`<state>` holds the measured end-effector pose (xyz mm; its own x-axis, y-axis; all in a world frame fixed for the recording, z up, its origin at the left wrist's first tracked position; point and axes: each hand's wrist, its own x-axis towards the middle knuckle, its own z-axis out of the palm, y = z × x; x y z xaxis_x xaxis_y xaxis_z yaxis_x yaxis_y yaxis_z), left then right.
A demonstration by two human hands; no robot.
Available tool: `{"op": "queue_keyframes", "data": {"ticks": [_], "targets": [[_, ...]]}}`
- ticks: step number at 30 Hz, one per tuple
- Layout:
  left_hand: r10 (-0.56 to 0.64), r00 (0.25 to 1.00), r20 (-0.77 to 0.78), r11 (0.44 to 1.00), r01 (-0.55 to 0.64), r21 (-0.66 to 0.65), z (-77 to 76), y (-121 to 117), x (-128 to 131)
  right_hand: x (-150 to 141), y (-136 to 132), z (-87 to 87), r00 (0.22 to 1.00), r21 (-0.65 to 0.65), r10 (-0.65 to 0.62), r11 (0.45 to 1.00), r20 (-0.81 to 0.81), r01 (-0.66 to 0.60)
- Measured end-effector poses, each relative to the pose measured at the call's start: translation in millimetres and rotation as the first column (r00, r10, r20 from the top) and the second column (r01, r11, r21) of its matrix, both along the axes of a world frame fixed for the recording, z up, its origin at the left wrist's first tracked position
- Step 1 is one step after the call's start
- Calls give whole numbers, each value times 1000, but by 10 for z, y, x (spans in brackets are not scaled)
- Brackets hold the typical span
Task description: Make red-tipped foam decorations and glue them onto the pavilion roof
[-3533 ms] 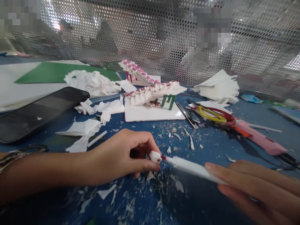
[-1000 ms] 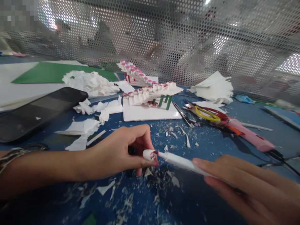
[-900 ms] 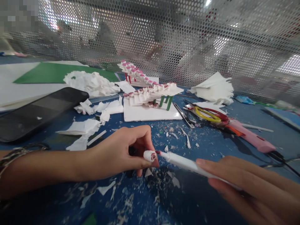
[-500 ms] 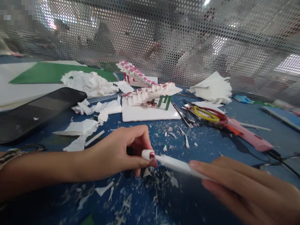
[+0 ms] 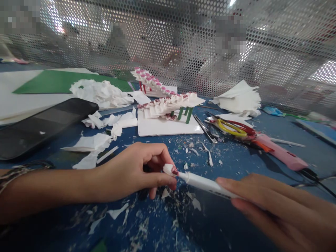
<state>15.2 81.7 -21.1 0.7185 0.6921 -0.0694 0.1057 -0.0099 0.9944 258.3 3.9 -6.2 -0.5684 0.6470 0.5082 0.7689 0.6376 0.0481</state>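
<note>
Between the thumb and fingers of my left hand (image 5: 143,171) is a small white paper piece (image 5: 168,169) with a dark red patch on its right end. My right hand (image 5: 278,210) grips a white marker (image 5: 207,185), its tip touching or very near that red patch. Behind the hands, a model staircase (image 5: 168,105) of white paper steps with dark red spots stands on green posts over a white base board (image 5: 170,127). A similar model with pink spots (image 5: 149,78) on red posts is farther back.
A black phone-like slab (image 5: 44,126) lies left, near crumpled white paper (image 5: 101,93) and a green sheet (image 5: 63,81). Right are tweezers (image 5: 206,129), yellow-and-red-handled scissors (image 5: 233,128), a corded pink tool (image 5: 282,152) and stacked paper (image 5: 236,98). Scraps litter the blue table; a perforated metal screen (image 5: 168,45) rises behind.
The small paper piece has shifted slightly up and right, and it tilts a little differently in my left fingers. The marker and my right hand have moved slightly right.
</note>
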Motion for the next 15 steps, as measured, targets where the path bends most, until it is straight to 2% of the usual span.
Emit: {"op": "queue_keyframes", "data": {"ticks": [9,15], "targets": [[-23,999,-22,1000,23,-8,5,-6,-13,15,17,14,1000,-16,16,1000,-18,-16],[-48,998,-28,999,47,-26,26,-2,-25,47,10,3,1000,59,-21,998,-6,22]]}}
